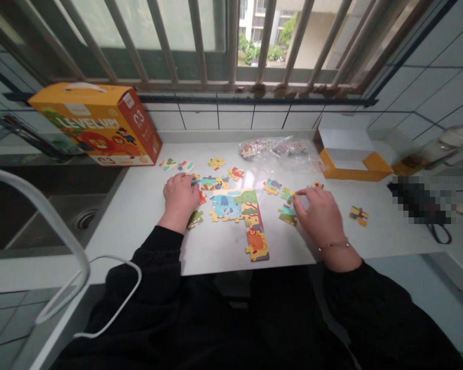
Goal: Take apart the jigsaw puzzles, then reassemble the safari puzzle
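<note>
On the white counter lies a partly joined jigsaw puzzle (227, 206), with a blue elephant, a tree and an orange lion in an angled shape. To its left, my left hand (180, 198) rests with bent fingers closed at the edge of a teal puzzle piece (195, 181), which the fingers partly cover. My right hand (321, 215) is at the right, thumb and forefinger close together at a green and yellow puzzle piece (287, 194). Just below is a teal and green piece (287, 214). A joined strip of pieces (212, 183) sits above the elephant.
Loose pieces lie around, one (358, 215) at far right. Behind are clear plastic bags (278, 149) and an open orange-and-white box (355, 172). An orange puzzle box (100, 123) stands by the sink (111, 216). A white cable (83, 267) loops at left.
</note>
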`<state>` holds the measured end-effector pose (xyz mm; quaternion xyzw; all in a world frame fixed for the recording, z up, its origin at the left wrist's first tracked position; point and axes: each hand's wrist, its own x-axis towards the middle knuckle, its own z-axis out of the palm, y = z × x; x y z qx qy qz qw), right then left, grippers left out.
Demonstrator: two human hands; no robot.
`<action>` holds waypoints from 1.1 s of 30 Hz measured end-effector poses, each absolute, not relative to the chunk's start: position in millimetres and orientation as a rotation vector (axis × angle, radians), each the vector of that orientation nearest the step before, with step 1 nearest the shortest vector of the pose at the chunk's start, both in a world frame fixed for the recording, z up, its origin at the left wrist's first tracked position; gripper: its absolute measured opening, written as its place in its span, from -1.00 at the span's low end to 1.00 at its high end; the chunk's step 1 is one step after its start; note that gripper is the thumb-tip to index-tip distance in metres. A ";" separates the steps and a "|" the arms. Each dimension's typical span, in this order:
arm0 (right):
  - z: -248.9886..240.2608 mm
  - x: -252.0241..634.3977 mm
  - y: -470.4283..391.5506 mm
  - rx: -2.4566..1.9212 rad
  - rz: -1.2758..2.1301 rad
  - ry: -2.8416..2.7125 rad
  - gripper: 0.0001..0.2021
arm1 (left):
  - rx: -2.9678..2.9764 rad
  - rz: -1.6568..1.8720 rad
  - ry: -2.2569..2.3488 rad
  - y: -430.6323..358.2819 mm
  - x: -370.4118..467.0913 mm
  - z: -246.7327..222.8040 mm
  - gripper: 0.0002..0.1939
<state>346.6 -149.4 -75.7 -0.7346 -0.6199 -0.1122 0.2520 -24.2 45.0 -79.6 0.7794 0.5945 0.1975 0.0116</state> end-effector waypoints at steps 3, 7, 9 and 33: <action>-58.7 298.7 -93.4 -1.922 -0.109 -1.847 -0.71 | 2.495 0.735 1.599 33.4 -7.4 -79.5 -0.73; -52.5 245.1 -30.6 -2.015 0.109 -1.979 -0.65 | 2.485 0.789 1.278 23.6 -1.4 -83.4 -0.82; -54.9 229.2 -7.6 -2.072 0.155 -2.010 -0.61 | 2.472 0.806 1.162 22.6 -4.4 -84.7 -0.84; -53.6 242.6 -87.9 -1.453 1.196 -1.158 -0.68 | 2.301 0.774 0.663 -6.3 -5.3 -62.2 -0.09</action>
